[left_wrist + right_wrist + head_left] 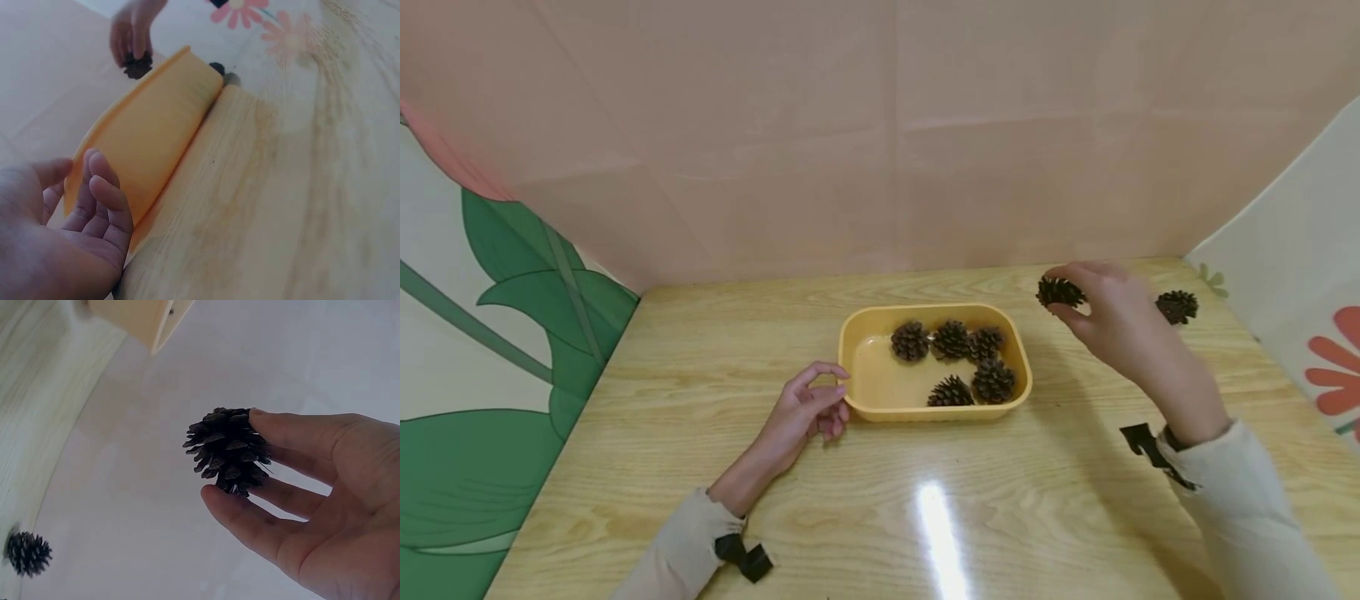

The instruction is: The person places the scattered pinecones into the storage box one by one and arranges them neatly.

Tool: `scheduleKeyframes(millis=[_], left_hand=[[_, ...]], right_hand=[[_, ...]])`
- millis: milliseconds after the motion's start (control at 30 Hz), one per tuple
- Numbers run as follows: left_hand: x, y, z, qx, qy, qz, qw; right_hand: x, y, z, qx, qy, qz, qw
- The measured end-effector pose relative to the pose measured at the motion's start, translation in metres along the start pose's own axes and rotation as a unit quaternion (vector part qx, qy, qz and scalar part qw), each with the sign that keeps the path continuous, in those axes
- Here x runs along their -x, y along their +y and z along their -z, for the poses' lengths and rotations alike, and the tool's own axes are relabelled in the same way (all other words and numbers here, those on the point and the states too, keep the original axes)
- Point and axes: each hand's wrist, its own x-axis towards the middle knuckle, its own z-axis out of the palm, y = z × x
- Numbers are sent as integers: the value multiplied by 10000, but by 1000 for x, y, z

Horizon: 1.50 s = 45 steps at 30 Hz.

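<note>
A yellow plastic basin (pixel 880 413) stands on the table with several brown pine cones inside, among them one pine cone (pixel 910 342) near its back wall. My left hand (pixel 808 408) grips the basin's left end, its fingers curled at the rim. In the left wrist view that hand (pixel 75 231) shows thumb and fingers against the basin's wall (pixel 144 137). Up to the basin's right, my right hand (pixel 1120 321) holds a pine cone (pixel 1060 292) above the table. The right wrist view shows this pine cone (pixel 228 450) pinched between thumb and fingers.
Another pine cone (pixel 1177 307) lies on the table's right side, near the back edge. The wooden table (pixel 700 367) meets a pinkish covering (pixel 775 208) behind it. Printed panels with leaves (pixel 572 317) and flowers (pixel 1337 367) flank it.
</note>
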Motion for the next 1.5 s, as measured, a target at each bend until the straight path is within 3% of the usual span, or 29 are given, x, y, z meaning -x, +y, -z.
scheduleKeyframes(millis=[467,767,1300,1500], left_hand=[[0,0,0,3,-13,-16,10000],[0,0,0,0,5,-13,10000],[0,0,0,-15,-47,-38,10000],[0,0,0,-51,-57,-41,10000]], right_hand=[[2,-32,-14,-170,-85,594,9981],[2,-47,-31,-459,-640,480,9957],[7,-63,-69,-705,-964,978,9880],[8,-62,-76,-546,-971,991,9888]])
